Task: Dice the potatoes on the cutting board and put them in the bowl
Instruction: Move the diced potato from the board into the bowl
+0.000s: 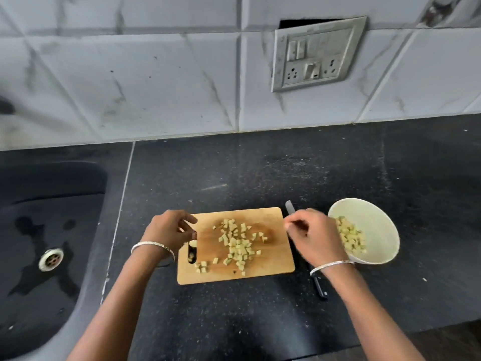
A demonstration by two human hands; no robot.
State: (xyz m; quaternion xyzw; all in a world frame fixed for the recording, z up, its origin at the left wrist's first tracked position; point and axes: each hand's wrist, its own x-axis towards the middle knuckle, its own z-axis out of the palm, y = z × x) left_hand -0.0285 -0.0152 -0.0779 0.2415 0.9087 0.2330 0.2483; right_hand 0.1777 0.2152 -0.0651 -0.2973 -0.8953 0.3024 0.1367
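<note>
A wooden cutting board [270, 267] lies on the black counter with several pale potato dice [238, 247] scattered over its middle. To its right stands a white bowl [382, 230] that holds more potato dice [351, 237]. My left hand [166, 231] hovers at the board's left edge by the handle slot, fingers loosely curled and holding nothing. Between board and bowl, my right hand [316, 234] is over the board's right edge, its fingers loosely bent with nothing visible in them. A black-handled knife [319, 285] lies on the counter under my right wrist, blade pointing away.
A dark sink [39, 230] with a metal drain [51, 259] fills the left side. The tiled wall with a socket plate [316, 54] stands behind. Black counter [260, 173] stretches behind the board and to the right of the bowl.
</note>
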